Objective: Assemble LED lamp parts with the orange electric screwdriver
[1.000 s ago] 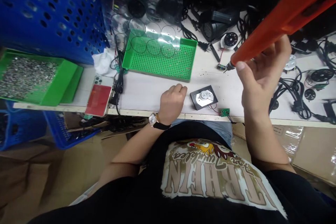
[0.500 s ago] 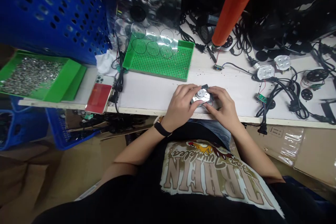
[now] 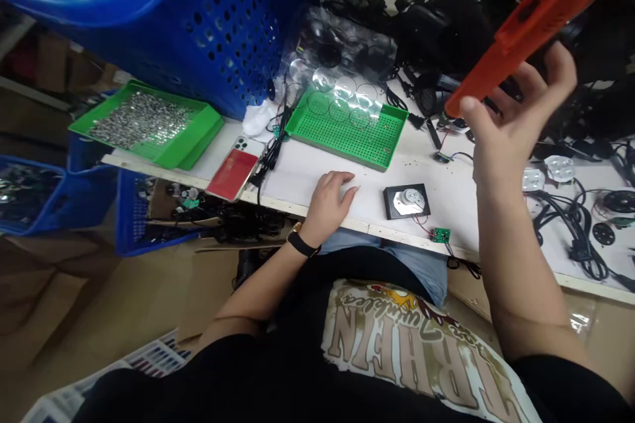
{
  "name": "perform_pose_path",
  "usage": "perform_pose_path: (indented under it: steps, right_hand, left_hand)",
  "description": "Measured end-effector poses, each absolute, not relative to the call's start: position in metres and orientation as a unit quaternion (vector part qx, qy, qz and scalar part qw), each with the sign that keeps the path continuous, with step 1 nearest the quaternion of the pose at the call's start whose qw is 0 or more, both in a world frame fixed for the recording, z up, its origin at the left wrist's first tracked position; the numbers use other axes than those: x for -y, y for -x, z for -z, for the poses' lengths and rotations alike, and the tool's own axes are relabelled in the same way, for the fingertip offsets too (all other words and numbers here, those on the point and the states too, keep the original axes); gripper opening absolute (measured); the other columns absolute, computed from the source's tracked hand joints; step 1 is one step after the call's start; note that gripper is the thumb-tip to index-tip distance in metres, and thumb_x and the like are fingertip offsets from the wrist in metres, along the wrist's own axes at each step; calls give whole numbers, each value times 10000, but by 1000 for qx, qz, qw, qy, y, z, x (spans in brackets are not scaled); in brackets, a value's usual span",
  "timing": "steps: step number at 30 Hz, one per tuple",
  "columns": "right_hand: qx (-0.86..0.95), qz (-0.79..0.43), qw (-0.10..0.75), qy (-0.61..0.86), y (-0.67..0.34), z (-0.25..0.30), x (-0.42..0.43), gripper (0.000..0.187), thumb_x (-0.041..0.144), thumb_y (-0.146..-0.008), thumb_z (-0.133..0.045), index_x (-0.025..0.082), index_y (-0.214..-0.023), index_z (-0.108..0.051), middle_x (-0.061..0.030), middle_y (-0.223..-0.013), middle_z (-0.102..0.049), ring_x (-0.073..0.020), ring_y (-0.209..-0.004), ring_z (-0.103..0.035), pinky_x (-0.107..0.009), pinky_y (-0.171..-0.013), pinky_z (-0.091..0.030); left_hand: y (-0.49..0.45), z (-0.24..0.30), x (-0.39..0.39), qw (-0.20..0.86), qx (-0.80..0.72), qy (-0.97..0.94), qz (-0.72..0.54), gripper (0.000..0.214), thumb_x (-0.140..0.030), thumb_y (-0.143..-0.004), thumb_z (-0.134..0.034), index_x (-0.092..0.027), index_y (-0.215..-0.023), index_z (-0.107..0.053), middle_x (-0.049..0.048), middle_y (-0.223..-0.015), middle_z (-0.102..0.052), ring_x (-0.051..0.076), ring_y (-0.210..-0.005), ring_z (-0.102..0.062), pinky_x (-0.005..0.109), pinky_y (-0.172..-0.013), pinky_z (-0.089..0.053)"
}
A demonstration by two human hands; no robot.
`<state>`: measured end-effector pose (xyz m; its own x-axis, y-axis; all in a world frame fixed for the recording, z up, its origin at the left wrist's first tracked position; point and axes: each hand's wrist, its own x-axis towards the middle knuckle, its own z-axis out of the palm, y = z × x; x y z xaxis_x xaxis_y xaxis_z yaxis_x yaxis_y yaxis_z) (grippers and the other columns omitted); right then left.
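Many small silvery metal pieces (image 3: 141, 120) heaped in a green bin (image 3: 202, 145), left of the frame, on the tabletop's (image 3: 297, 178) left end. Behind it, from the upper left towards the top centre, a big blue perforated basket (image 3: 223, 33). Next, a smartphone (image 3: 232, 173) with a red back, flat near the front edge; just behind, crumpled white tissue (image 3: 258, 119), and to its right a bundle of black cables (image 3: 272, 152).

At mid-frame, the left hand (image 3: 330, 205) over the tabletop near its front edge, with nothing in it, thumb and fingers loosely apart; on the wrist, a black-strapped watch (image 3: 302, 244). Behind, a shallow green perforated tray (image 3: 342, 147), partly covered by a clear plastic sheet (image 3: 342, 69) with round shapes.

Right of centre, apart from both hands, a black rectangular housing (image 3: 391, 205) with a silvery motor (image 3: 411, 198) facing up, joined by thin red wires (image 3: 421, 225) to a green circuit board (image 3: 440, 235) at the table edge.

Towards the upper right, an orange electric screwdriver (image 3: 516, 43), slanted, tip to the lower left. Right hand (image 3: 506, 122) around its lower part, thumb alongside, fingers half spread; firmness of grip impossible to tell. At far right, clear-lensed modules (image 3: 560, 168) and tangled black power cords (image 3: 570, 238).
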<state>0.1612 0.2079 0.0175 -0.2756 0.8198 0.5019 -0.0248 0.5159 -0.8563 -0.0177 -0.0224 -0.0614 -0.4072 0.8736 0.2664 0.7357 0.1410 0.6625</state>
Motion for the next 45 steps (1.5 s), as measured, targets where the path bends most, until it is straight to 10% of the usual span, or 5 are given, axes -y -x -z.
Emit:
perform_pose_path:
  steps: [3,9,24,37,45]
  right_hand:
    - [642,-451,563,258,-126,-32,-220,495,277,-780,-783,330,-1187,-505,-16,-1131,-649,-169,-946,-664,-342,-758,-609]
    - [590,-487,606,219,-118,-36,-174,258,271,-819,-694,269,-1067,-623,11,-957,-636,-66,-439,-501,-289,-375,-418]
    - [562,-515,610,215,-144,-28,-117,299,372,-814,-721,261,-1084,-654,17,-940,-634,-74,-413,-556,-259,-353,-437]
    - [652,-447,580,198,-149,-42,-182,563,556,-791,-758,313,-1268,-585,-30,-1174,-639,-96,-627,-567,-259,-504,-504]
    - [590,-513,597,178,-161,-56,-176,511,690,-806,-651,266,-1091,-635,41,-795,-575,-66,-409,-473,-229,-326,-336]
  left_hand:
    - [32,57,11,118,-757,-549,-333,216,-215,-964,-631,-149,-1167,-666,105,-1096,-704,249,-1022,-661,413,-943,-550]
    - [36,51,-11,136,-741,-597,-278,160,-192,-948,-668,-189,-1094,-735,66,-1022,-714,240,-971,-676,363,-847,-540]
    - [24,49,-25,148,-809,-502,-267,141,-230,-929,-711,-192,-827,-623,57,-940,-685,231,-913,-637,338,-766,-449]
    - [-17,31,18,236,-647,-503,-523,154,-259,-994,-565,-212,-1022,-709,41,-975,-721,171,-916,-689,285,-827,-549]
    - [-23,26,31,315,-632,-471,-530,242,-328,-1005,-574,-212,-1129,-745,58,-987,-762,159,-853,-709,274,-797,-568]
